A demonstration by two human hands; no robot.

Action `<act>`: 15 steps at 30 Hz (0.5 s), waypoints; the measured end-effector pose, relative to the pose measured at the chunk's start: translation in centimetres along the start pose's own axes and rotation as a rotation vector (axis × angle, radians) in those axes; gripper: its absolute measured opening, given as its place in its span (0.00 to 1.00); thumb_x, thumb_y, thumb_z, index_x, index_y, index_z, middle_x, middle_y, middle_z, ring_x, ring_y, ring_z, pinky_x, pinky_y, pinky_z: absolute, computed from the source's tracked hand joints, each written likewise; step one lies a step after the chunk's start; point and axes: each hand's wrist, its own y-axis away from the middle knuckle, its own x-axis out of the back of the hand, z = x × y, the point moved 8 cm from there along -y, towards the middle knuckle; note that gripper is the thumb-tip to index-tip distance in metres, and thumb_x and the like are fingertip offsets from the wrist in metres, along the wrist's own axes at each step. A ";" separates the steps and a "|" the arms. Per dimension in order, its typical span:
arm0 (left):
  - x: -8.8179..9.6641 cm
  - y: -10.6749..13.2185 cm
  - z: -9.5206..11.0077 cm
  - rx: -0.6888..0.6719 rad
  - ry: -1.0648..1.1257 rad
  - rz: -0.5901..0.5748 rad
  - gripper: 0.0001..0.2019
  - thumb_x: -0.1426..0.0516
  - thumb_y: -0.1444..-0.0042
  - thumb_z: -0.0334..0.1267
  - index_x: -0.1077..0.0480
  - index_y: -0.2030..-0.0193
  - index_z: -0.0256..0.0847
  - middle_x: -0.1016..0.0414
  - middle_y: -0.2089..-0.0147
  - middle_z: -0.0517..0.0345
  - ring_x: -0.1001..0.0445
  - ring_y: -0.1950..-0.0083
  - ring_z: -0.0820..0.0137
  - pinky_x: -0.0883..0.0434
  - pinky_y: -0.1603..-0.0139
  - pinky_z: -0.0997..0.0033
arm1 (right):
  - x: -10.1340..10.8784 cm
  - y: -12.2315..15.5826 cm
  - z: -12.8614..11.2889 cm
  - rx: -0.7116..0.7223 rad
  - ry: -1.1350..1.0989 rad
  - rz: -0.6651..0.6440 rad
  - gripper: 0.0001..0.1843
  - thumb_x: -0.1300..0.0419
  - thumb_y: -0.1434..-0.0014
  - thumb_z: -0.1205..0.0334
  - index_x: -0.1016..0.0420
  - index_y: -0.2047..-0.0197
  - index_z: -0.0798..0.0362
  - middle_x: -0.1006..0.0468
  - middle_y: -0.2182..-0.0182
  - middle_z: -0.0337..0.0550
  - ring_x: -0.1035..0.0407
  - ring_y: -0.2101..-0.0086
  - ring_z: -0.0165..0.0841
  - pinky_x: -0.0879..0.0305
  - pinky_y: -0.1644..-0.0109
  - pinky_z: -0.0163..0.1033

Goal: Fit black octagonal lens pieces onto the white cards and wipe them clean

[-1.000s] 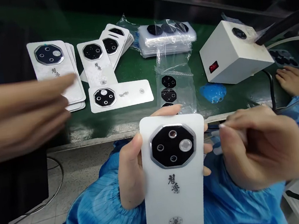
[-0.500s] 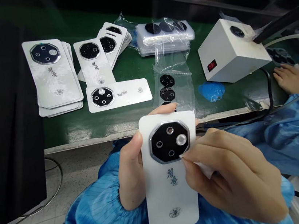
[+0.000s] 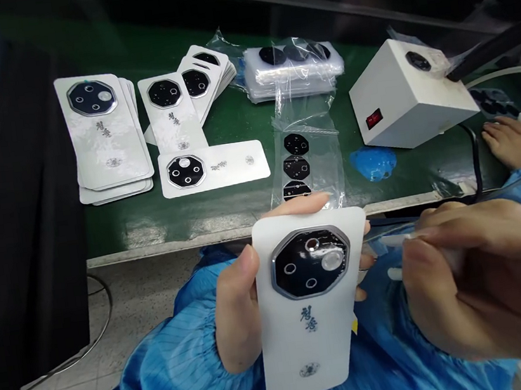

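Green workbench (image 3: pixel 122 235) carries a white box (image 3: pixel 388 108) at right, a stack of white panels (image 3: pixel 102 142) at left, and between them a clear plastic strip (image 3: pixel 319 149) of black discs (image 3: pixel 296 168). Before it, the left hand (image 3: pixel 238 313) grips a single white panel (image 3: pixel 325 340), one finger covering the strip's near end; the right hand (image 3: pixel 483 281), clear of that panel, pinches a small whitish piece (image 3: pixel 398 239).

The left hand (image 3: pixel 237 307) grips, thumb raised; the right hand (image 3: pixel 483 284) pinches.
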 end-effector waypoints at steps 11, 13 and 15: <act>0.0 0.0 0.3 0.005 -0.019 -0.024 0.18 0.51 0.43 0.49 0.31 0.48 0.51 0.26 0.48 0.50 0.26 0.49 0.56 0.28 0.54 0.55 | -1.1 -0.4 6.5 -0.065 0.072 0.244 0.07 0.42 0.46 0.72 0.31 0.68 0.50 0.32 0.74 0.41 0.38 0.76 0.29 0.44 0.74 0.36; -0.1 -0.1 0.3 0.001 -0.021 -0.039 0.18 0.52 0.42 0.49 0.31 0.48 0.51 0.26 0.47 0.49 0.27 0.49 0.56 0.29 0.53 0.56 | -1.4 -0.6 7.3 -0.096 0.066 0.230 0.06 0.41 0.45 0.71 0.32 0.69 0.51 0.31 0.74 0.41 0.37 0.75 0.29 0.43 0.73 0.36; 0.0 -0.1 0.2 -0.006 -0.007 -0.039 0.19 0.53 0.42 0.50 0.31 0.48 0.51 0.26 0.47 0.50 0.26 0.49 0.57 0.29 0.53 0.57 | -1.6 -0.7 7.6 -0.112 0.057 0.215 0.05 0.41 0.45 0.70 0.32 0.69 0.51 0.31 0.74 0.41 0.37 0.75 0.30 0.43 0.72 0.37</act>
